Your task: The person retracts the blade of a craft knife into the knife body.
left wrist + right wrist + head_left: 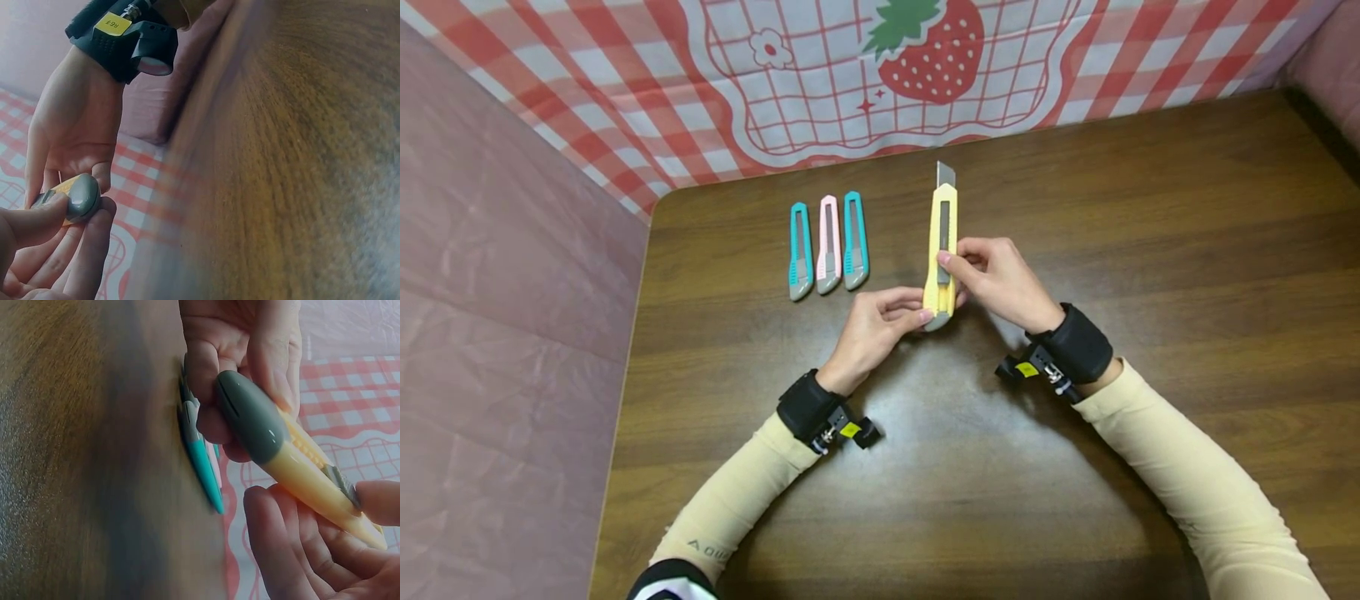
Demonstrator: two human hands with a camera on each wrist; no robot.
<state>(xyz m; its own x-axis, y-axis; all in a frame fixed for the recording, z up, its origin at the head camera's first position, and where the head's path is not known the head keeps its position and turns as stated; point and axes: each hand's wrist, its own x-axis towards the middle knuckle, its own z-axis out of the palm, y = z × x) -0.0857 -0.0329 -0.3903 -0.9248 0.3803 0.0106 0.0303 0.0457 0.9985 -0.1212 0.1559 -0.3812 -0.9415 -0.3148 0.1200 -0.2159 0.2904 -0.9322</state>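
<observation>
Both hands hold a yellow utility knife point(935, 283) upright above the wooden table, its metal blade point(946, 174) sticking out at the top. The left hand point(870, 329) pinches the grey end cap point(84, 198) between thumb and fingers. Higher on the body, the right hand point(1006, 282) grips the knife, its thumb on the dark slider point(341, 485). To the left lie three more utility knives side by side: a teal one point(801, 250), a pink one point(829, 246) and another teal one point(855, 242). No blade sticks out of these three.
The wooden table point(737, 400) ends in a rounded corner at the back left. Behind it hangs a red-and-white checked cloth point(805, 75) with a strawberry print. A pink cloth point(512, 333) covers the left side. Each wrist wears a black strap with a small camera.
</observation>
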